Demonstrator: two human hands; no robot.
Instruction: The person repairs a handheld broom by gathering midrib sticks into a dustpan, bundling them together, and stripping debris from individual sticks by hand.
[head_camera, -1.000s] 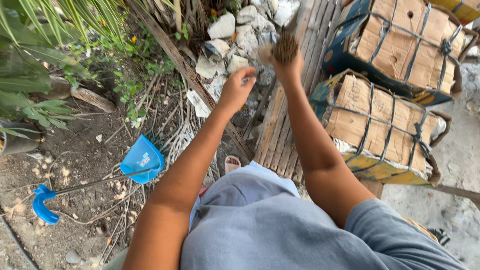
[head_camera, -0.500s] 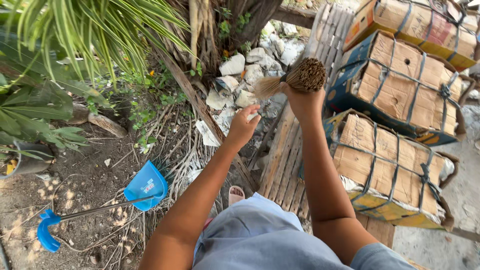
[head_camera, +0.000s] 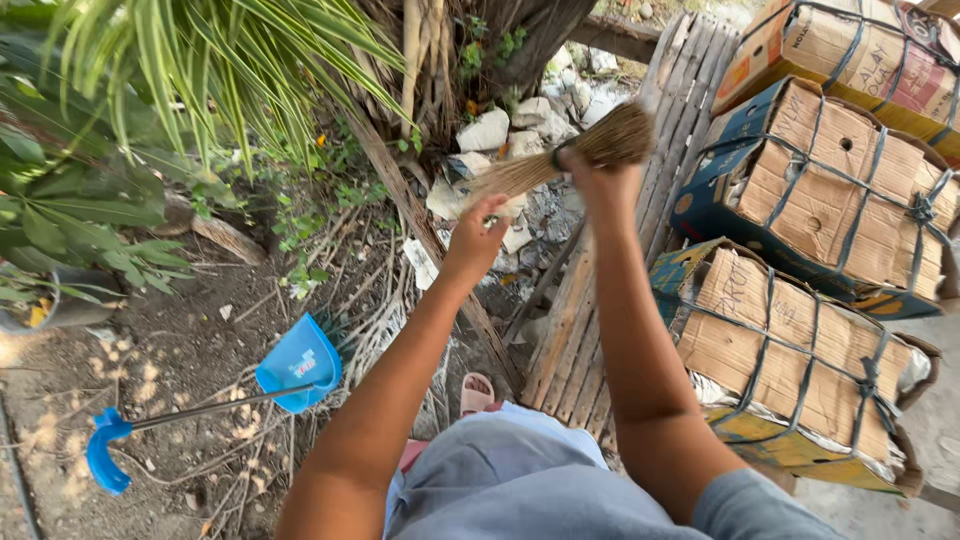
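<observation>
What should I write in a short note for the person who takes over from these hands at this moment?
Right hand: shut on the bound end of the brown stick broom, held up.
Left hand: fingers on the broom's loose bristle end.
Blue plastic dustpan with long handle: lying on the dirt at the left, untouched.
Done: broom is in hand.
Left: dry twigs and litter lie on the ground; nothing is in the dustpan that I can see.

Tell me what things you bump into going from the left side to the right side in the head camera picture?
Potted plant → blue dustpan → left hand → stick broom, gripped by the right hand → wooden slat pallet → tied cardboard boxes.
</observation>
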